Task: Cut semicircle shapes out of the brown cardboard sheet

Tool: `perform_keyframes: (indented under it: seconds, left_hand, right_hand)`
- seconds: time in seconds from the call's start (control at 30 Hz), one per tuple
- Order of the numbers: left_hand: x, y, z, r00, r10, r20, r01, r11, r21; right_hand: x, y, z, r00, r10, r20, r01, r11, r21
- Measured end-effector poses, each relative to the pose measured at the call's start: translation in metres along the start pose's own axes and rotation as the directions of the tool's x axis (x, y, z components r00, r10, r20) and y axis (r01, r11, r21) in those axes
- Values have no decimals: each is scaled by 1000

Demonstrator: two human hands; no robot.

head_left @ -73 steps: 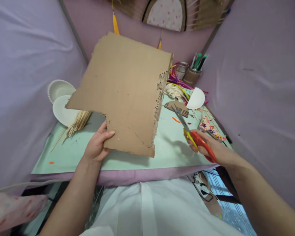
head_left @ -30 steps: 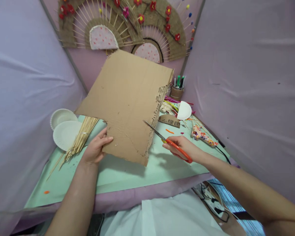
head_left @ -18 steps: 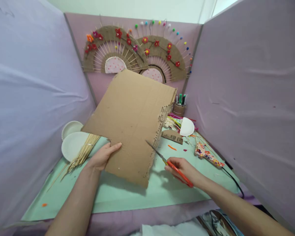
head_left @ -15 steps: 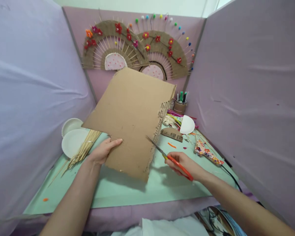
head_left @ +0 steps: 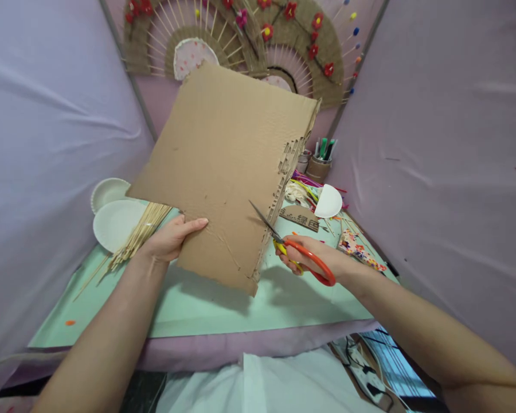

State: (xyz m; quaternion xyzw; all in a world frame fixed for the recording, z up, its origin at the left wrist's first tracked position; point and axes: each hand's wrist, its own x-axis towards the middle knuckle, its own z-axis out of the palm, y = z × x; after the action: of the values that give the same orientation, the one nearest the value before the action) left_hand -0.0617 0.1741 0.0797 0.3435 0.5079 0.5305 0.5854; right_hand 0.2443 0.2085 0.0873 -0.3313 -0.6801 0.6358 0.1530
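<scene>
A large brown cardboard sheet point(head_left: 232, 155) is held up at a tilt over the table. My left hand point(head_left: 172, 235) grips it at the notch in its lower left edge, thumb on the near face and the other fingers mostly hidden behind. My right hand point(head_left: 309, 258) is wrapped round the red and yellow handles of a pair of scissors point(head_left: 264, 221). One blade lies across the near face of the cardboard by its torn right edge, pointing up and left. Whether the other blade is behind the sheet is hidden. Ridged corrugation shows along that right edge.
Paper plates point(head_left: 118, 223) and a bundle of thin wooden sticks point(head_left: 141, 235) lie left on the green tabletop point(head_left: 198, 310). At right are a cardboard half-disc point(head_left: 298, 217), a white half plate point(head_left: 328, 201), a flower-patterned glue gun point(head_left: 359, 249) and a pen pot point(head_left: 319, 166). Decorated fans point(head_left: 322, 69) hang behind.
My right hand has brought the scissors left from beside the cardboard to its right edge. My left hand keeps its hold. The camera view has tilted up, then down again.
</scene>
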Motion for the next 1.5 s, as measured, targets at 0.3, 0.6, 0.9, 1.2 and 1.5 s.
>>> perform_keyframes:
  seconds: [0.3, 0.6, 0.9, 1.2, 1.5]
  left_hand:
    - [-4, 7, 1, 998, -18, 58, 16, 999, 42]
    - [-1, 0, -1, 998, -19, 65, 19, 1000, 0]
    - [12, -9, 1, 994, 10, 108, -8, 1000, -15]
    - [4, -7, 5, 977, -77, 201, 64, 995, 70]
    - [4, -17, -5, 971, -86, 224, 75, 996, 53]
  right_hand:
    - [1, -5, -6, 1000, 11, 12, -7, 952, -307]
    - [-5, -13, 6, 984, 94, -151, -152, 885, -440]
    - [-6, 0, -6, 995, 67, -75, -88, 946, -313]
    - [17, 1, -8, 993, -15, 117, 39, 979, -202]
    - [17, 7, -4, 998, 53, -35, -62, 931, -360]
